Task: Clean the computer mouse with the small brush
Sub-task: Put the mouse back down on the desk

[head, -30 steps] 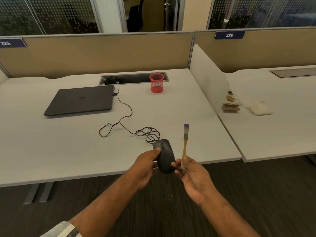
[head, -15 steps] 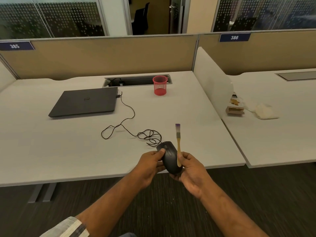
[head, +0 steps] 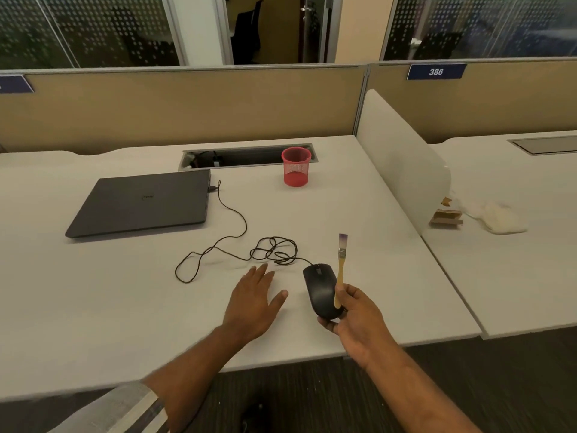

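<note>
A black wired computer mouse [head: 320, 285] is near the front edge of the white desk [head: 93, 292], its cable [head: 271, 250] tangled in loops behind it. My right hand [head: 359, 320] curls its fingers under the rear of the mouse. Its thumb pinches the wooden handle of the small brush [head: 341, 254], which stands upright with its purple-tipped bristles on top. My left hand [head: 253, 304] is spread flat over the desk just left of the mouse, fingers straight, holding nothing and apart from the mouse.
A closed dark laptop [head: 143, 201] lies at the back left with the mouse cable plugged into it. A red mesh cup [head: 296, 167] stands by the cable slot. A white divider [head: 399, 157] separates the neighbouring desk, which holds a small box [head: 446, 214] and a white cloth [head: 499, 218].
My left hand has let go of the mouse and moved left, now spread open over the desk. My right hand now holds the mouse together with the brush.
</note>
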### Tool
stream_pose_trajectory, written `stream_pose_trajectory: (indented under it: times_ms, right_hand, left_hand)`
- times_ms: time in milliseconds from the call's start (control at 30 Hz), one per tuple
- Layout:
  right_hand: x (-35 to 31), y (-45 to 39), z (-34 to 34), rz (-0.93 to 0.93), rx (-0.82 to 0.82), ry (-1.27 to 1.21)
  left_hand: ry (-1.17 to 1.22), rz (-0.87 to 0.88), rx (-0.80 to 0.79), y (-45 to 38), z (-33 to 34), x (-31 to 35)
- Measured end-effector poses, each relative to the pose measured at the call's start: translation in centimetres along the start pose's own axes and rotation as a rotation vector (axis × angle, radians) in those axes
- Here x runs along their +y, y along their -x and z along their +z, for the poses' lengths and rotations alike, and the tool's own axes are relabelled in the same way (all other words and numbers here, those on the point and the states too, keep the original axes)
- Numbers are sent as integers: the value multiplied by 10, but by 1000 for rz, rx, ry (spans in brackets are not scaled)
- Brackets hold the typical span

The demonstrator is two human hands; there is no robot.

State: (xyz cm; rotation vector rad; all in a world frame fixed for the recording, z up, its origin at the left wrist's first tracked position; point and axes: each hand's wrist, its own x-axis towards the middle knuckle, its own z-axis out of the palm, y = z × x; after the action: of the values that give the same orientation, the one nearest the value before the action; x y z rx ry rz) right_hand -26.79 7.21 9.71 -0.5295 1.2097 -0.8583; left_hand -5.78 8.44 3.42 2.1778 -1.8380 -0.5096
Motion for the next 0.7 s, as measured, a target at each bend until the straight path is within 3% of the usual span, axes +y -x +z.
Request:
stream_pose_trajectory:
  times_ms: [167, 700]
  right_hand:
    - [-9, -37, 27, 7, 100, -8]
    - [-32, -112, 99, -99, 334, 179]
  left_hand:
    - [-158, 72, -48, -38, 6, -37]
    - [-98, 86, -23, -133, -9, -51]
